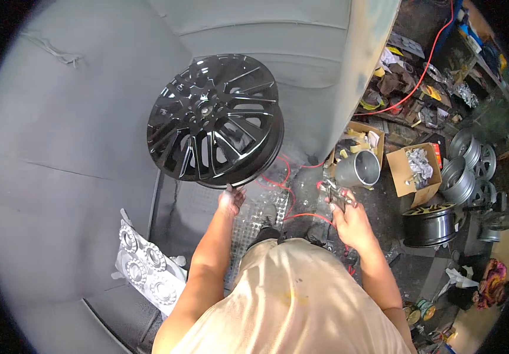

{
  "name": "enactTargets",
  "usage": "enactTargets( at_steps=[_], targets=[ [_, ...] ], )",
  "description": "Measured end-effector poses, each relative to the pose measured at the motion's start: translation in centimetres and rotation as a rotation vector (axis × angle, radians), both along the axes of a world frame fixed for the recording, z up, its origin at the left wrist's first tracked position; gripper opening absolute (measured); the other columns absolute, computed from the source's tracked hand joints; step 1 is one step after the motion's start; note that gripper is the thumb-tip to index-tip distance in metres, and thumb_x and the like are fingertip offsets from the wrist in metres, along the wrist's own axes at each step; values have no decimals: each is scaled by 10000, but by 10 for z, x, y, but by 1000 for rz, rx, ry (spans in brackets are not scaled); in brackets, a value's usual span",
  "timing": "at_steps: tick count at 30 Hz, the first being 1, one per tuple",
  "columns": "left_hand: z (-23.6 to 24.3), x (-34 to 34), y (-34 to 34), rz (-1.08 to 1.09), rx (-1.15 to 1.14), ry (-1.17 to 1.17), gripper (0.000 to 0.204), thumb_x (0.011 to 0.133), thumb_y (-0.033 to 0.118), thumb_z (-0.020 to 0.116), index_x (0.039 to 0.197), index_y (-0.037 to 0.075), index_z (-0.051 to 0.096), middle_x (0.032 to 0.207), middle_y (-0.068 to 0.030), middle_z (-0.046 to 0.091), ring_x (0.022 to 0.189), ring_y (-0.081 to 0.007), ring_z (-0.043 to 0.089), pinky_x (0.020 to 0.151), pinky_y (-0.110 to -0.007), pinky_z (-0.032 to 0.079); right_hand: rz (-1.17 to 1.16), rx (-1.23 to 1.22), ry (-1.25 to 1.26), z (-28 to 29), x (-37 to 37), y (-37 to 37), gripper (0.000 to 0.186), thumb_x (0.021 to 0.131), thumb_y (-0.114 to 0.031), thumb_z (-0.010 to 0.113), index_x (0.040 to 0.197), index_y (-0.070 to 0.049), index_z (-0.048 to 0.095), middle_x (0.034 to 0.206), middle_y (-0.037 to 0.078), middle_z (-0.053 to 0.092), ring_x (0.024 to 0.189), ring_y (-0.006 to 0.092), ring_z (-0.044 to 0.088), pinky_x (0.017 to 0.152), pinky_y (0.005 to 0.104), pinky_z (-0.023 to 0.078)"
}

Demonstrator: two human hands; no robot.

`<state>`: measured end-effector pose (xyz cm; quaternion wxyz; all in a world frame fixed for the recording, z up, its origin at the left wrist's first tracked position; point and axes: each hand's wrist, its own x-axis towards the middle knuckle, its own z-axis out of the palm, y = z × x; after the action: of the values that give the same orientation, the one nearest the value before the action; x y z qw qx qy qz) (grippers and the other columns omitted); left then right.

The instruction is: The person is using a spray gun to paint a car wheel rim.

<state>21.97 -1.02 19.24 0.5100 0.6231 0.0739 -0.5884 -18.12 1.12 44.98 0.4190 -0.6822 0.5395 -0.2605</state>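
Note:
A glossy black multi-spoke wheel rim [204, 110] hangs or stands tilted ahead of me; whatever supports it is hidden. Just under its lower edge is my left hand [231, 200], palm turned up and fingers apart. The fingertips reach the rim's edge, though I cannot tell whether they press on it. Off to the right, my right hand [351, 221] is closed round a metal spray gun [339, 195]. A red hose [310, 216] runs along the floor close to that hand.
Grey booth walls [59, 135] enclose the left and far sides. At right stand a grey bucket [361, 168], an open cardboard box [411, 171] of crumpled paper, and several wheel rims [430, 226]. A cluttered shelf [408, 112] lies beyond. Masked round parts [153, 264] sit at lower left.

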Motion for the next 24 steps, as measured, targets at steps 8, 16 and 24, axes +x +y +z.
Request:
enactTargets(
  at_steps=[8, 16, 24],
  targets=[
    [-21, 48, 18, 193, -130, 3, 260, 1046, 347, 501, 1037, 108, 604, 890, -44, 669, 824, -214, 682, 757, -375, 585, 218, -135, 17, 88, 49, -36, 325, 986, -120, 528, 1301, -43, 509, 1071, 235, 648, 1006, 447, 627, 857, 480, 503],
    [-11, 96, 15, 131, -116, -71, 186, 1043, 247, 524, 1109, 74, 534, 903, -42, 630, 771, -207, 627, 755, -381, 596, 335, -407, 159, 126, 148, -110, 285, 973, -106, 528, 1234, -11, 462, 896, 284, 635, 895, 510, 591, 765, 539, 470],
    [-19, 124, 22, 73, -139, -80, 322, 1014, 260, 583, 1251, 66, 481, 1090, -75, 612, 929, -242, 646, 781, -354, 606, 538, -296, 201, 128, 175, -83, 291, 972, -101, 523, 1237, -8, 446, 882, 293, 624, 888, 504, 592, 755, 532, 464]
  ],
)
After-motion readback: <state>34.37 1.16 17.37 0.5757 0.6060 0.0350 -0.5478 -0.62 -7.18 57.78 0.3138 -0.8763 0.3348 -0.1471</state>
